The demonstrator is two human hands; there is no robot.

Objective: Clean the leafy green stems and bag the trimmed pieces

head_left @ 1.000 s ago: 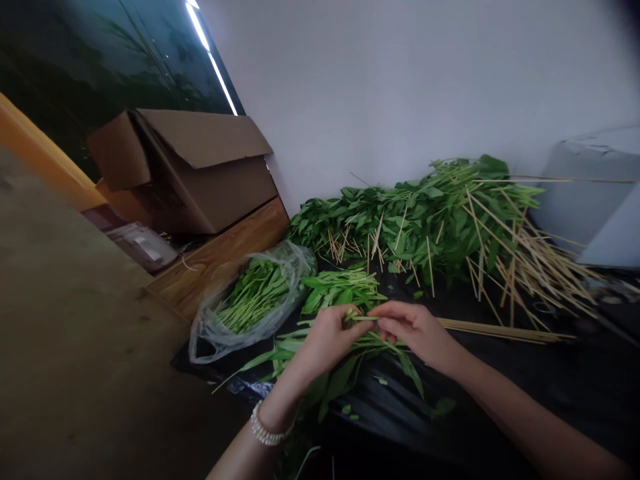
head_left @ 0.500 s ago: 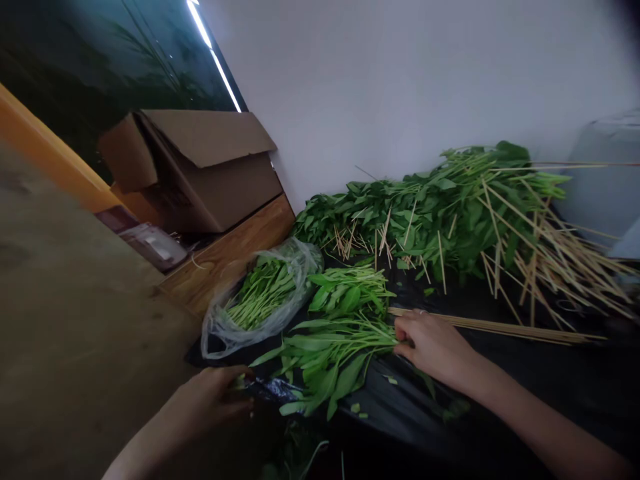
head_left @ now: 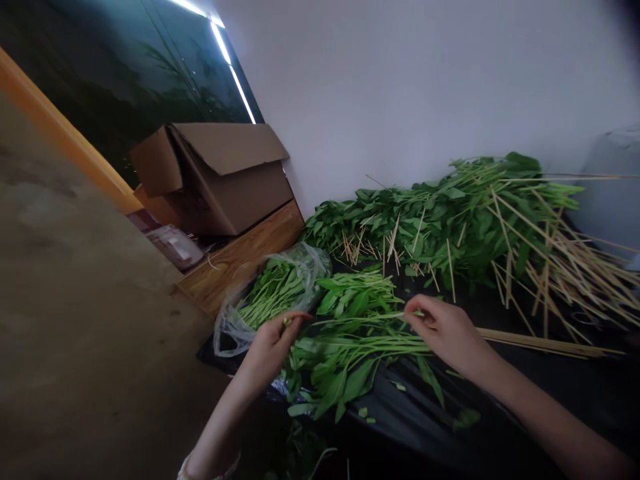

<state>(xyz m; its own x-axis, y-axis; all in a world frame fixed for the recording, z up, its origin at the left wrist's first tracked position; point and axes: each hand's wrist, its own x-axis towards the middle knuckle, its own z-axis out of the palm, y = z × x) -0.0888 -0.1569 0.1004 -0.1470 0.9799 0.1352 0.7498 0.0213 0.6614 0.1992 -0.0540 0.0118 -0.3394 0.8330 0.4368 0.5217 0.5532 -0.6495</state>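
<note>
My right hand (head_left: 447, 333) pinches a green leafy stem (head_left: 373, 315) by its cut end, above a loose pile of leafy greens (head_left: 345, 363) that look like water spinach. My left hand (head_left: 275, 343) is closed in a pinch left of that pile, with a small green bit of stem (head_left: 287, 322) showing at its fingers. Just behind it, a clear plastic bag (head_left: 313, 270) holds more greens. A second small bunch of greens (head_left: 355, 293) lies beside the bag. Thin wooden sticks (head_left: 545, 341) lie flat to the right of my right hand.
Stick-skewered greens (head_left: 440, 207) are heaped along the white wall, bare sticks (head_left: 590, 267) poking out rightward. A cardboard box (head_left: 240, 190) stands on a wooden board (head_left: 250, 243) at the back left. Black sheeting (head_left: 400, 427) covers the work surface, with green scraps on it.
My left hand has risen and moved right, towards the bag and pile. My right hand has lifted slightly and moved right, drawing a stem up from the pile. The view has shifted a little.
</note>
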